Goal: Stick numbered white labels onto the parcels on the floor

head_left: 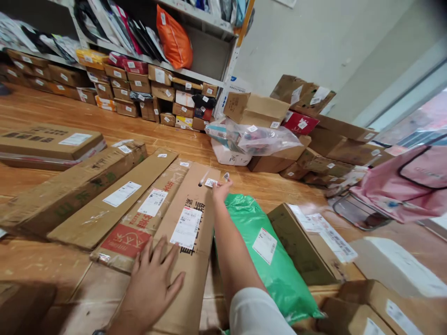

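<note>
My left hand lies flat and open on the near end of a long flat cardboard box on the wooden floor. My right hand reaches far forward to the box's far end, with its fingers pinched on a small white sticker there. A white shipping label sits on the middle of the same box. A green plastic mailer bag with a white label lies right beside my right forearm.
Several more long cardboard boxes lie side by side to the left. Shelves of small parcels line the back wall. Stacked cartons and a clear bag stand ahead at right; a pink bag is far right.
</note>
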{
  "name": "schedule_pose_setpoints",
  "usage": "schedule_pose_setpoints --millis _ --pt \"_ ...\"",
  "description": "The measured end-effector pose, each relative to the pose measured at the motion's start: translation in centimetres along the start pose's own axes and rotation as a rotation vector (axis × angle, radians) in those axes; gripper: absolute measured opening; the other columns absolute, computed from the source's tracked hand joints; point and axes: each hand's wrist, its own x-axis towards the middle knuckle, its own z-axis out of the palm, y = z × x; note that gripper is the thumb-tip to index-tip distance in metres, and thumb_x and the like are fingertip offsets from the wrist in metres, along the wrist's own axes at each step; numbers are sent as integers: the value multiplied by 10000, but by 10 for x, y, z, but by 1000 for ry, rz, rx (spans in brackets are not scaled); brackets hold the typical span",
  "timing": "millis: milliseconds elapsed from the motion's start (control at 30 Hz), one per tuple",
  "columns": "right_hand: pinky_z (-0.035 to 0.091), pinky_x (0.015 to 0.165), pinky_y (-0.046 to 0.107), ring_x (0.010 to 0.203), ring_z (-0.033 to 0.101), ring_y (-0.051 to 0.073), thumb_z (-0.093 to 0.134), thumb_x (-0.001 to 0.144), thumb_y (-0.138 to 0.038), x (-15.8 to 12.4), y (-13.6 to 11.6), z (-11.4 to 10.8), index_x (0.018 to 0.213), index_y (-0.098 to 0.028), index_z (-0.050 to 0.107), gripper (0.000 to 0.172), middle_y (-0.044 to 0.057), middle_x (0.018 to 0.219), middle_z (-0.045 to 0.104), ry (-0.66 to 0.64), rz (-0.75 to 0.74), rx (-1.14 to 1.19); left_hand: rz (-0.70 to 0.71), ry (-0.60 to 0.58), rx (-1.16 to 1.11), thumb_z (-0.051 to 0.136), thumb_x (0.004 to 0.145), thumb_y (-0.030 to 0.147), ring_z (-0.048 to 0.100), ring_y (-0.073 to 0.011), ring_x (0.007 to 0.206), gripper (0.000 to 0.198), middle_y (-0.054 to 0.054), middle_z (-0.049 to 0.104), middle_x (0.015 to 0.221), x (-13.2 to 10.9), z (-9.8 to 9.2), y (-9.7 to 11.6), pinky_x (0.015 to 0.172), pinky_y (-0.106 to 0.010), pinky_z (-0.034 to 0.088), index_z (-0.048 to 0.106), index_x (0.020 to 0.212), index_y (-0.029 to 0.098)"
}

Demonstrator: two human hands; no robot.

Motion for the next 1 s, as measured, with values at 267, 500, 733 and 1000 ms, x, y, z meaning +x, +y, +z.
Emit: schedule_pose_setpoints --millis 267,500,733,1000 --pt "442 810 394 944 625 296 627 716 -131 9 6 21 1309 -154 344 657 133 968 705 8 -17 -164 65 114 50 506 798 535 310 -421 1323 547 -120 468 1426 -4 14 -8 996 -606 368 557 1292 306" --pt "373 970 508 1219 461 409 784 589 -279 12 12 25 1366 -67 266 957 343 1354 425 102 70 -201 47 81 34 504 796 530 306 -434 1321 545 -134 471 1420 -3 13 -6 993 -613 361 567 1285 296" --pt "451 858 456 960 605 297 504 764 -155 -4 11 0 1337 -44 230 646 290 1153 562 210 165 -22 19 28 4 504 796 509 281 -419 1339 555 -129 445 1440 -1 8 -4 1030 -606 319 540 1309 301" --pt "477 688 285 694 531 154 540 797 -388 -148 6 -111 1156 -185 452 422 -28 735 498 -30 -69 219 -14 -68 -36 491 813 472 198 -462 1366 568 -175 368 1476 6 -12 3 1043 -642 276 522 1331 239"
